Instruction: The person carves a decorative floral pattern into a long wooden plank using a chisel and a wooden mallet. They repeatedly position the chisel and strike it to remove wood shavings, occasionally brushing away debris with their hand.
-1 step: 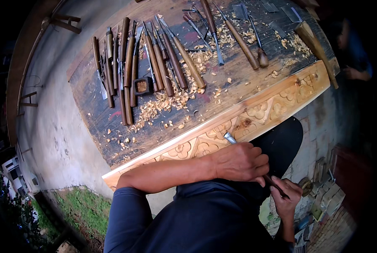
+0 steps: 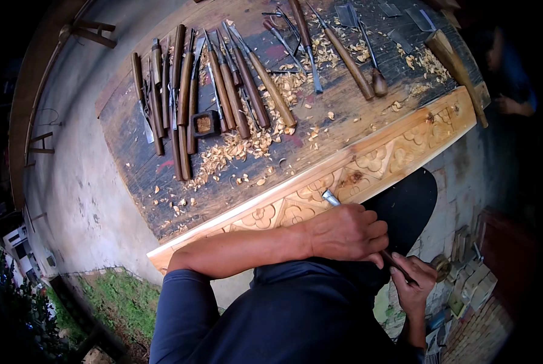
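A carving gouge [image 2: 330, 197] slants across the carved board, its metal end resting on or just over the pattern near the board's near edge. My left hand [image 2: 347, 232] is closed round its shank, the forearm lying along the board. Further back, my right hand [image 2: 413, 281] grips the dark wooden handle [image 2: 399, 267]. The pale wooden board [image 2: 368, 167] carries flower-like relief shapes and a dark knot. It lies aslant along the near edge of the workbench [image 2: 138, 151]. The fingers partly cover the tool, and I cannot tell whether its cutting edge touches wood.
Several wooden-handled chisels [image 2: 213, 85] lie in a row, beside a small dark square box [image 2: 205, 124]. Curled shavings [image 2: 241, 145] are scattered around. A wooden mallet-like club [image 2: 456, 76] leans at the board's right end. Another person's arm [image 2: 514, 107] shows at far right.
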`<state>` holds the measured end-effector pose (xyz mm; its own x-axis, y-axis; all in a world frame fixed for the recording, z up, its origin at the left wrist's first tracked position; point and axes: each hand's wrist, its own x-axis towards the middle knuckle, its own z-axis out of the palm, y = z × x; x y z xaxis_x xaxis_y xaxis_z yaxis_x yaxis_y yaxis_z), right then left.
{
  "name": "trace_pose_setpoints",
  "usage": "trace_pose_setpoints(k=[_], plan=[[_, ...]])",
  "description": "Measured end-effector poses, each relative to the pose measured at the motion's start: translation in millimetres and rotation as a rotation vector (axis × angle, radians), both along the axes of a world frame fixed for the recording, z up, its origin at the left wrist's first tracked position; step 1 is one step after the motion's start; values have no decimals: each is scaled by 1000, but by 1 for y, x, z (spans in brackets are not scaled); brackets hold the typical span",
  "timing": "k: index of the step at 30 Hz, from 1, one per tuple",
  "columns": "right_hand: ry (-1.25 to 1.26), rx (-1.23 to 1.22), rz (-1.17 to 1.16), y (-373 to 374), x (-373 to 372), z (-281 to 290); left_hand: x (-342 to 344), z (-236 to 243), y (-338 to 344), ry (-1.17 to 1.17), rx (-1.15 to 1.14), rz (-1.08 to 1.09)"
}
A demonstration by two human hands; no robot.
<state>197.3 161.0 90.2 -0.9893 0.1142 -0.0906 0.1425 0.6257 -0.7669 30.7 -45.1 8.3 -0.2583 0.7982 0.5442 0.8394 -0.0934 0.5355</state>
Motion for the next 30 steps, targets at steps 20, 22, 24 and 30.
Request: trace_pose_setpoints(k=[20, 22, 24, 30], plan=[[-151, -191, -61, 9, -16, 1, -2, 4, 3, -188, -96, 14], [100, -124, 12, 12, -21, -4, -1, 1, 3, -191, -88, 38], [206, -82, -72, 30, -6, -13, 0, -1, 7, -217, -98, 26], [227, -272, -152, 31, -9, -30, 1, 0, 5, -224, -117, 64]])
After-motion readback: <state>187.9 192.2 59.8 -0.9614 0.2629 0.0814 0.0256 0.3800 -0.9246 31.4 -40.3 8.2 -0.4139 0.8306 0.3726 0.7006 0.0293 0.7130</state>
